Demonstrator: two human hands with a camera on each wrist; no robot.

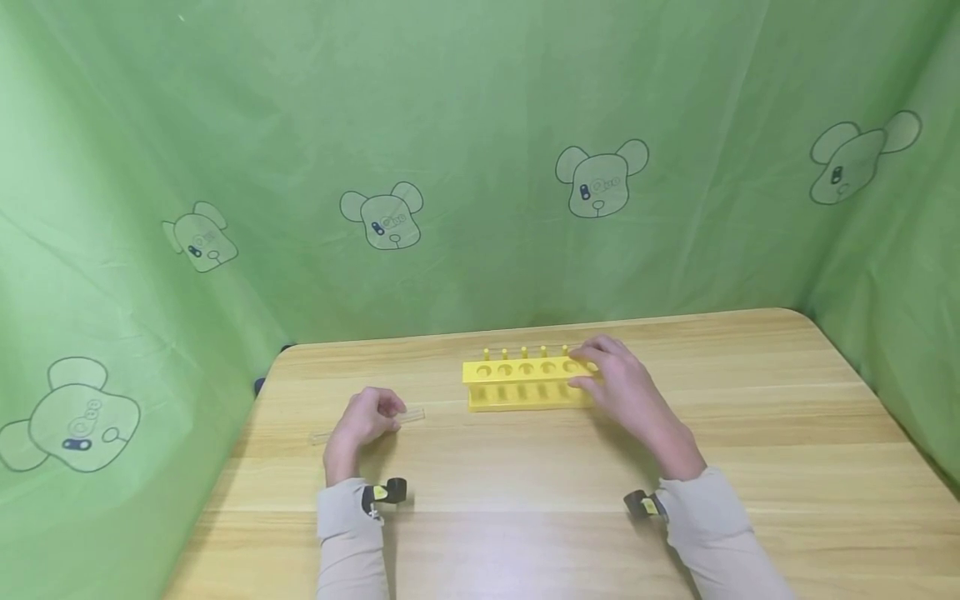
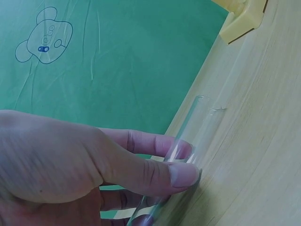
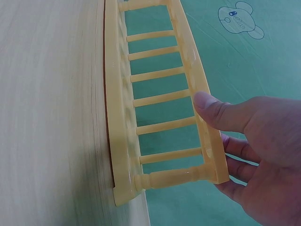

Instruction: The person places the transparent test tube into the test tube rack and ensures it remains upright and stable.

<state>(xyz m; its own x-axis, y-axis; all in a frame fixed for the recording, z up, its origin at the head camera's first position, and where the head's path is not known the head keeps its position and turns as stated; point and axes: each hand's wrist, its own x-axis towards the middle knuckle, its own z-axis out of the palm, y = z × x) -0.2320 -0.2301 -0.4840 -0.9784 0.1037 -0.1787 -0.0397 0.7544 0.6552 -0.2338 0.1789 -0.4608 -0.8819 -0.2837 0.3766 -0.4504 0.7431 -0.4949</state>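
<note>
My left hand (image 1: pixel 367 415) is at the left of the table, with a clear glass test tube (image 2: pixel 188 125) pinched between thumb and fingers. The tube lies slanted close over the wood, and a second faint tube-like outline shows beside it. A yellow test tube rack (image 1: pixel 480 374) stands upright at the table's middle back, with a row of round holes on top and pegs behind. At its right end my right hand (image 1: pixel 626 385) grips the top board (image 3: pixel 193 56), thumb on the near side and fingers on the far side.
The light wooden table (image 1: pixel 517 483) carries the rack and glass. Green cloth (image 1: pixel 480 125) printed with bear heads encloses the back and both sides. A black wrist camera (image 1: pixel 395 490) sits by the left cuff, another (image 1: pixel 639 503) by the right.
</note>
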